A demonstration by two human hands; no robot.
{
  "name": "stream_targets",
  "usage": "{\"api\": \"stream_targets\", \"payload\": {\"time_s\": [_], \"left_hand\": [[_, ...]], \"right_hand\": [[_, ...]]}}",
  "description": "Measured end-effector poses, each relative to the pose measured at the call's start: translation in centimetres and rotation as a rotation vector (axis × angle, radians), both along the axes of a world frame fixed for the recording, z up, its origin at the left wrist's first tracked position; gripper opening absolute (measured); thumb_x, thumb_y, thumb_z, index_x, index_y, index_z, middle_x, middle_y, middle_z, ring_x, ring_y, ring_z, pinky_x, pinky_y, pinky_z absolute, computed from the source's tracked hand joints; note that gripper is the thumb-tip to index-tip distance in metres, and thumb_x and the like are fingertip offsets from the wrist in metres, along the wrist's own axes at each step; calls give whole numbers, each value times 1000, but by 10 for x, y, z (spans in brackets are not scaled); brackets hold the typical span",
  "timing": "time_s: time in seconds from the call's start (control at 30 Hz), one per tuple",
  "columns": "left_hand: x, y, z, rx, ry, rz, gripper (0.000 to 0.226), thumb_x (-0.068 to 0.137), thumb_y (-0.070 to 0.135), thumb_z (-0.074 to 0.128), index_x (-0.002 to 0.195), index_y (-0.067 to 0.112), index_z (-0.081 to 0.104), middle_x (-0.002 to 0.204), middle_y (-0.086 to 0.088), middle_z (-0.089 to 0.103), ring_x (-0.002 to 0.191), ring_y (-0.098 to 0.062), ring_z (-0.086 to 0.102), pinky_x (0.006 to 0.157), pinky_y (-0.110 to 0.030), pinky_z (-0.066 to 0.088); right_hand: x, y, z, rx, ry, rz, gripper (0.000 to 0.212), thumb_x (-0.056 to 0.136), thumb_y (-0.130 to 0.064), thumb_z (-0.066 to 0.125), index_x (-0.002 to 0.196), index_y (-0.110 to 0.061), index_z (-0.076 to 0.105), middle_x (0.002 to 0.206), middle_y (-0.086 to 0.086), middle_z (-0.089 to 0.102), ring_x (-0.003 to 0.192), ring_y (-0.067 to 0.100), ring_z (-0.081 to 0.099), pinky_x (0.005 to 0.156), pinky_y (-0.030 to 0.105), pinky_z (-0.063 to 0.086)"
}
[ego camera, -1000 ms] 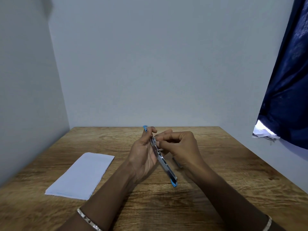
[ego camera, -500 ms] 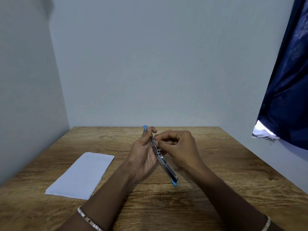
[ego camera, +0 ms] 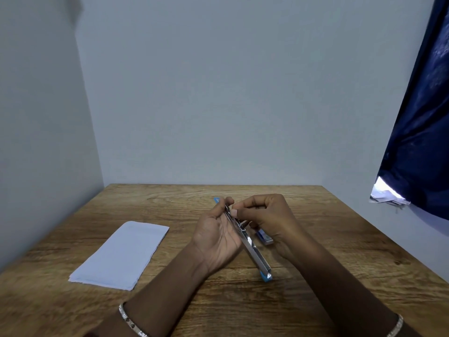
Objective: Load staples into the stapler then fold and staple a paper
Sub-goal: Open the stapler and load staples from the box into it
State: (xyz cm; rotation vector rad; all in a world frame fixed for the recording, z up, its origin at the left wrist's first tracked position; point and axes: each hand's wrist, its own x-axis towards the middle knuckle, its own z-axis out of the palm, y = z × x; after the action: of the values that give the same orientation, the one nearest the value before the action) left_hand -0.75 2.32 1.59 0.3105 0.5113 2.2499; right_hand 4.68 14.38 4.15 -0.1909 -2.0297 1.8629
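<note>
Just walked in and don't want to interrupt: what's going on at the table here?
A person is loading a stapler. The left hand holds the opened blue-and-silver metal stapler above the wooden table, while the right hand pinches at its upper part, apparently feeding staples in, though they are too small to make out. A small blue staple box lies under the right hand. The folded white paper lies untouched to the left, not yet stapled.

Left hand [ego camera: 218, 237] cupped palm-up, fingers curled; right hand [ego camera: 272, 217] beside it, fingertips pinched together at the left thumb
</note>
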Motion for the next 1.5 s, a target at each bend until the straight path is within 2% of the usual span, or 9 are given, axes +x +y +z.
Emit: {"api": "stream_targets", "payload": {"time_s": [0.13, 0.33, 0.43, 0.53, 0.7, 0.97, 1.1, 1.23, 1.5], "left_hand": [[0, 1, 0, 6, -71, 25, 36, 108, 38, 37, 94, 11, 56, 90, -28, 75, 83, -40, 76, 75, -53, 62], [-3, -3, 6, 68, -157, 31, 44, 108, 41, 34, 85, 10, 56, 98, -27, 72, 88, -39, 75, 80, -52, 61], [-4, -2, 6, 56, -200, 61, 44, 108, 41, 34, 87, 10, 57, 112, -21, 64, 116, -36, 63, 97, -55, 50], [-4, -4, 9, 55, -209, 64, 42, 107, 42, 34, 88, 11, 56, 101, -14, 62, 96, -30, 64, 104, -46, 45], [1, -6, 11, 68, -178, 4, 46, 107, 44, 34, 145, 21, 42, 95, -15, 71, 69, -30, 77, 69, -45, 64], [-1, -4, 7, -14, -51, 13, 61, 107, 45, 31, 157, 9, 32, 115, -20, 71, 104, -33, 72, 107, -45, 44], [-5, -4, 6, -38, -75, 33, 61, 107, 44, 31, 157, 8, 33, 159, -16, 41, 147, -28, 40, 125, -45, 22], [-5, -3, 8, -51, -77, 61, 49, 107, 42, 32, 139, 11, 53, 137, -21, 57, 115, -31, 59, 110, -45, 40], [-7, -2, 4, -131, -44, 64, 60, 108, 42, 32, 156, 6, 36, 119, -15, 66, 109, -28, 60, 123, -41, 23]], "right_hand": [[0, -4, -1, 128, -5, -65, 6, 75, -8, 87, 79, -8, 83, 77, 6, 81, 69, 16, 76, 60, 27, 59], [1, -9, 2, 132, 52, -9, 13, 91, -19, 75, 82, -14, 82, 78, 3, 79, 66, 7, 70, 58, 18, 52], [2, -9, 5, 225, 163, -53, 25, 98, -29, 65, 81, -22, 81, 79, 8, 77, 63, 14, 70, 57, 26, 54], [1, -9, 4, 452, 249, -82, 34, 103, -36, 54, 83, -27, 80, 93, -3, 70, 88, 23, 69, 76, 43, 58], [2, -13, 0, 796, 207, -72, 45, 103, -48, 39, 100, -28, 79, 105, -9, 64, 113, 13, 51, 102, 48, 42], [0, -11, -1, 728, 182, -80, 50, 102, -53, 35, 102, -31, 81, 115, -16, 64, 118, 8, 46, 104, 51, 41], [-2, -10, -3, 719, 130, -49, 51, 105, -54, 30, 115, -35, 76, 124, -16, 58, 122, 10, 43, 109, 52, 37], [-3, -8, -2, 679, 199, -91, 48, 108, -48, 31, 107, -34, 77, 116, -13, 61, 119, 12, 48, 101, 52, 45], [-2, -9, -3, 832, 194, -144, 68, 95, -67, 18, 94, -36, 78, 117, -21, 57, 117, 4, 44, 101, 43, 35]]}}
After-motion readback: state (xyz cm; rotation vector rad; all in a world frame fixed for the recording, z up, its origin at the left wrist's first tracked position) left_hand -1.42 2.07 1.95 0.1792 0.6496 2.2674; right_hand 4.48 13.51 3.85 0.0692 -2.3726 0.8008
